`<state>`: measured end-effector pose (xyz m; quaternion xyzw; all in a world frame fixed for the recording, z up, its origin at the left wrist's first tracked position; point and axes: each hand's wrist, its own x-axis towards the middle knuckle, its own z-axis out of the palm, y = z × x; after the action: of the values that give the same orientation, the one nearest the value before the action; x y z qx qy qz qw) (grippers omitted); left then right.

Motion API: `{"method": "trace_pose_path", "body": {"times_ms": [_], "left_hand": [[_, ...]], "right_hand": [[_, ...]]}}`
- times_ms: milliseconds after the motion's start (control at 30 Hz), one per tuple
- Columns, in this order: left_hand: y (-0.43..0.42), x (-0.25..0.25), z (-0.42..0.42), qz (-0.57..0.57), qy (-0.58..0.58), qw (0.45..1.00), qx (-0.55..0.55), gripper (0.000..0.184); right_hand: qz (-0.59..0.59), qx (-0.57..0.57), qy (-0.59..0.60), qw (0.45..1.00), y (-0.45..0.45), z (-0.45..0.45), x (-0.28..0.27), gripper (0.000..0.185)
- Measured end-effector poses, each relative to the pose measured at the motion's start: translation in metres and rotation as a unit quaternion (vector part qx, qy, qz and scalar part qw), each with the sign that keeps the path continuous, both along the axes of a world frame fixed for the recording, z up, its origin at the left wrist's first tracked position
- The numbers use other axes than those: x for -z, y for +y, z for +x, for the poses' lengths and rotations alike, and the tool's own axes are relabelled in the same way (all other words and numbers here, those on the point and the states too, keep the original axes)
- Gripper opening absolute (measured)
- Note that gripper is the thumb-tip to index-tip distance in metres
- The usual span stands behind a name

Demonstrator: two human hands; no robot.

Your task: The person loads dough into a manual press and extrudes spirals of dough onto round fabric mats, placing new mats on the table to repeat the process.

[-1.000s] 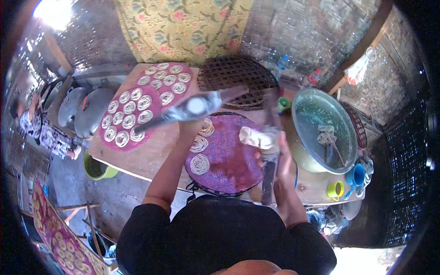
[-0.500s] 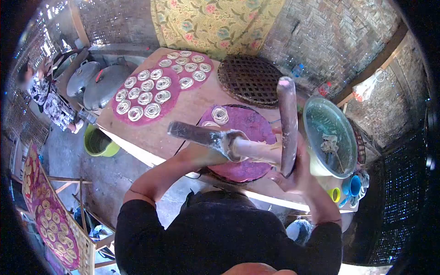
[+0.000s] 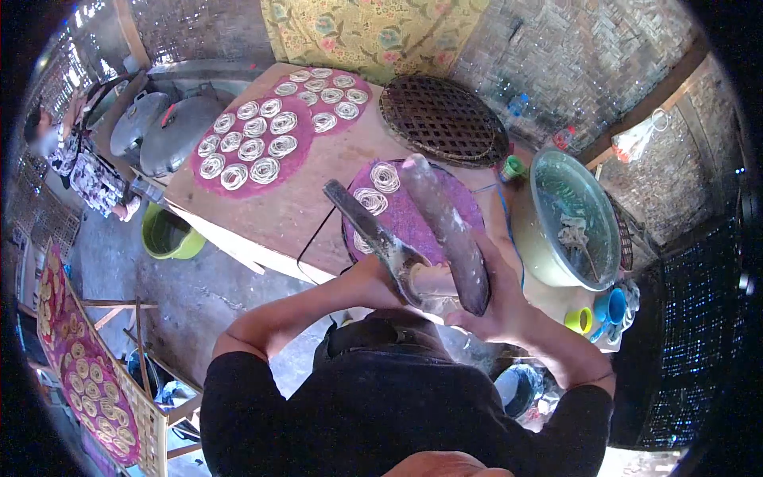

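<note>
My left hand (image 3: 377, 281) is closed on the dark metal press body (image 3: 373, 226), a bar with a ring at its middle. A pale cylinder (image 3: 433, 281) sits in that ring. Against the cylinder's other end lies a thick wooden handle (image 3: 451, 234), with my right hand (image 3: 499, 294) wrapped round it. Both parts are held close to my body, over the table's front edge. Behind them is a round tray with purple cloth (image 3: 457, 187), bearing coiled noodle-like rings (image 3: 385, 177) at its left; the press partly hides it.
Purple cloths (image 3: 298, 147) with several coils lie at the back left. A woven basket (image 3: 445, 119) and a large basin (image 3: 548, 258) stand behind and right. A green tub (image 3: 171, 232) is on the floor. Another person (image 3: 91, 171) stands far left.
The wooden handle and metal body, apart a second ago, came together around the cylinder. Since then they have moved nearer my body and tilted, uncovering more coils on the tray.
</note>
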<state>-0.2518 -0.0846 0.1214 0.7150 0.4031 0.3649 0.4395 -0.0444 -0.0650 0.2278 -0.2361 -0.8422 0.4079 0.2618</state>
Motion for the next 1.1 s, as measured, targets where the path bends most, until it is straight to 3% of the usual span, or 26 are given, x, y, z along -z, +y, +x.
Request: {"method": "trace_pose_path", "body": {"times_ms": [67,133,200,233,300,367,433,500,667,733,767,900,967,1000,1067,1100], "left_hand": [[0.001,0.005,-0.005,0.022,-0.032,0.999,-0.003,0.052],[0.002,-0.015,-0.015,0.059,-0.036,0.998,-0.011,0.05],[0.0,-0.059,-0.025,-0.07,0.045,0.994,0.071,0.054],[-0.001,-0.073,-0.032,-0.049,0.044,0.993,0.102,0.072],[0.013,-0.085,-0.038,0.085,-0.049,0.99,0.106,0.094],[0.038,-0.116,-0.018,0.058,-0.361,0.926,0.097,0.116],[0.062,-0.141,-0.008,0.101,-0.429,0.888,0.13,0.119],[0.077,-0.152,0.01,0.079,-0.498,0.848,0.161,0.116],[0.117,-0.139,0.04,0.045,-0.551,0.827,0.102,0.109],[0.128,-0.128,0.041,0.041,-0.533,0.839,0.101,0.095],[0.139,-0.118,0.042,0.007,-0.574,0.81,0.116,0.078],[0.187,-0.061,0.017,-0.055,-0.567,0.81,0.139,0.069],[0.199,-0.027,0.004,-0.198,-0.645,0.729,0.121,0.063],[0.206,-0.003,-0.002,-0.198,-0.645,0.728,0.124,0.063],[0.219,0.051,-0.012,-0.273,-0.73,0.617,0.109,0.06],[0.22,0.072,-0.016,-0.273,-0.73,0.616,0.111,0.06]], "right_hand": [[-0.235,-0.02,0.044,0.971,0.004,0.001,-0.008,0.112],[-0.479,-0.032,0.071,0.874,0.007,0.018,-0.014,0.117],[-0.603,-0.116,0.164,0.772,0.012,0.034,0.018,0.116],[-0.645,-0.159,0.205,0.719,0.016,0.04,0.038,0.115],[-0.695,-0.211,0.251,0.64,0.025,0.038,0.076,0.115],[-0.727,-0.25,0.267,0.581,0.035,0.032,0.103,0.114],[-0.743,-0.27,0.268,0.551,0.048,0.029,0.121,0.114],[-0.75,-0.283,0.263,0.538,0.055,0.032,0.129,0.114],[-0.733,-0.316,0.243,0.551,0.061,0.058,0.123,0.114],[-0.727,-0.327,0.239,0.554,0.06,0.069,0.122,0.114],[-0.724,-0.331,0.235,0.558,0.06,0.073,0.12,0.114],[-0.706,-0.302,0.207,0.607,0.071,0.086,0.122,0.115],[-0.698,-0.214,0.164,0.664,0.076,0.094,0.13,0.113],[-0.688,-0.159,0.133,0.695,0.081,0.098,0.135,0.111],[-0.717,-0.128,0.135,0.672,0.085,0.083,0.127,0.102],[-0.736,-0.083,0.1,0.664,0.087,0.078,0.126,0.099]]}}
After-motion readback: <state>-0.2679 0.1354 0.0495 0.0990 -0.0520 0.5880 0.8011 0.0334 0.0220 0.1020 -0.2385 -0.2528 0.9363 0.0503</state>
